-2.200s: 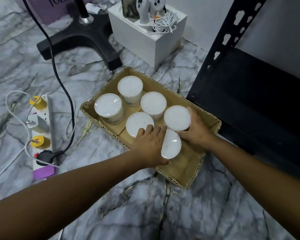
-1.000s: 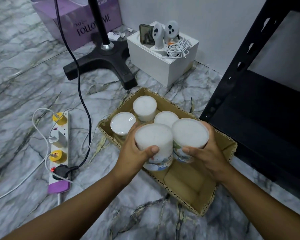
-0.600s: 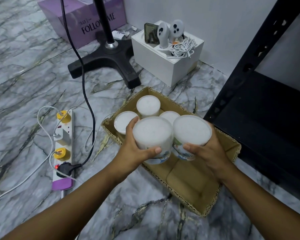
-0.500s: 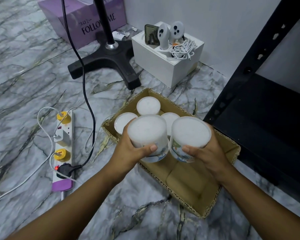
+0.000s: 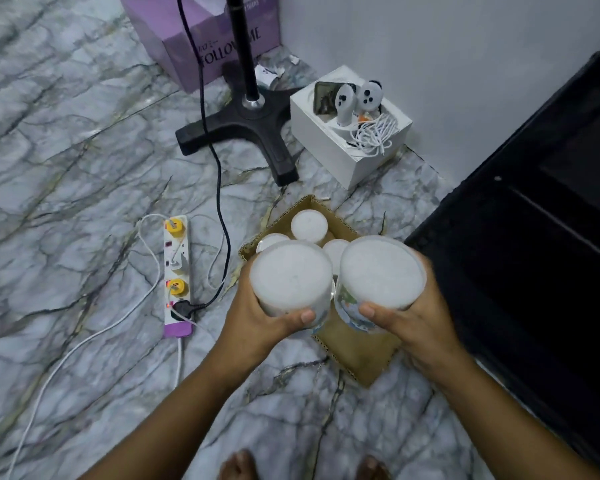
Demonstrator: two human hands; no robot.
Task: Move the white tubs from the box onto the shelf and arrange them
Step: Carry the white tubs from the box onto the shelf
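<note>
1. Nearest, two bare feet (image 5: 238, 465) on the marble floor (image 5: 66, 168), straight below the cardboard box (image 5: 357, 355) in the view.
2. Above the box, left hand (image 5: 257, 320) wrapped round one white tub (image 5: 291, 277) — thumb across the near wall, fingers (image 5: 245, 275) curled round the far left side, a firm grip on the tub.
3. Just right of that, right hand (image 5: 413, 320) gripping a second tub (image 5: 381, 271) the same way, thumb on the near wall over a printed label; both tubs upright, lifted clear of the box, almost touching each other.
4. Judged stiff plastic, smooth and probably a little slippery, of modest weight since one hand carries each; best held round the side wall below the lid rim, not by the lid, which might pop off.
5. Behind the hands, three tubs left in the box's far end: one at the back (image 5: 309, 225), two more partly hidden (image 5: 271, 241) (image 5: 335, 249).
6. Right of the box, the black shelf (image 5: 534, 271) — dark, apparently bare where visible.
7. Left of the box, a power strip (image 5: 176, 275) with plugs; beyond the box, a black stand base (image 5: 239, 126), a white carton (image 5: 347, 133) of gadgets, a purple box (image 5: 201, 36).
</note>
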